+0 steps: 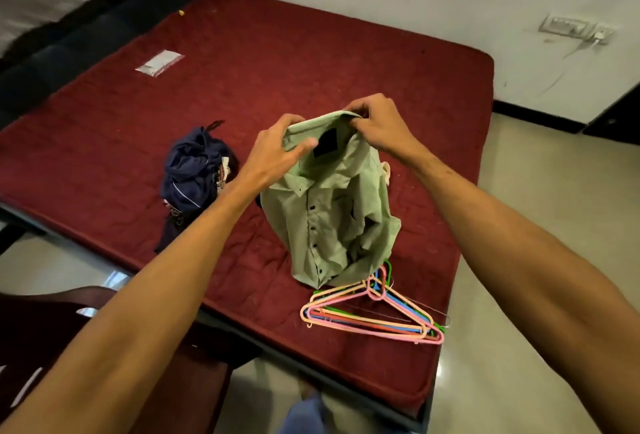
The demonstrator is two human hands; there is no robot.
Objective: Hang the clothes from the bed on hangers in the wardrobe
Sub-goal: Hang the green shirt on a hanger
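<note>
left hand (277,151), right hand (377,125) clamped on one green shirt (329,219) by one hanger stack (374,316)

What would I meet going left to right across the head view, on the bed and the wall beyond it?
dark blue clothes pile → green shirt → wall switch plate. The hangers overlap the shirt's span, so they are left out.
</note>
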